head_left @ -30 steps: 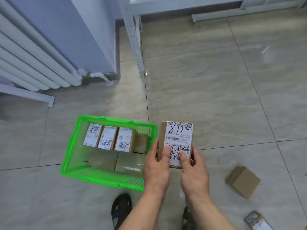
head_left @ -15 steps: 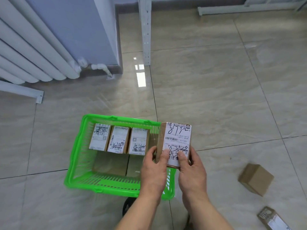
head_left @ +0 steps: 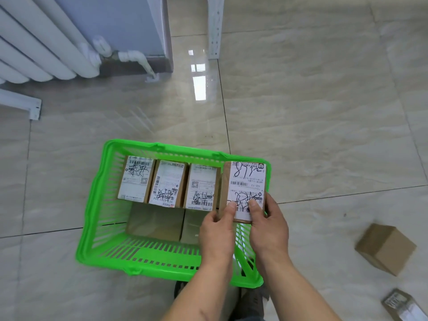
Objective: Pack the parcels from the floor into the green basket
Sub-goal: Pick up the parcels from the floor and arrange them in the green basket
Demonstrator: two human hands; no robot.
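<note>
The green basket stands on the tiled floor below centre. Three labelled parcels stand side by side along its far wall, and plain brown boxes lie on its bottom. A labelled brown parcel is held over the basket's right end, in line with that row. My left hand grips its lower left corner, thumb on the label. My right hand grips its lower right corner the same way.
A plain brown box lies on the floor to the right, and a labelled parcel is at the bottom right corner. A white radiator fills the upper left. A white shelf leg stands at top centre. My shoe shows below the basket.
Both hands have carried the labelled parcel left, from beside the basket to over its right end. The view has shifted, so the basket now sits closer to centre.
</note>
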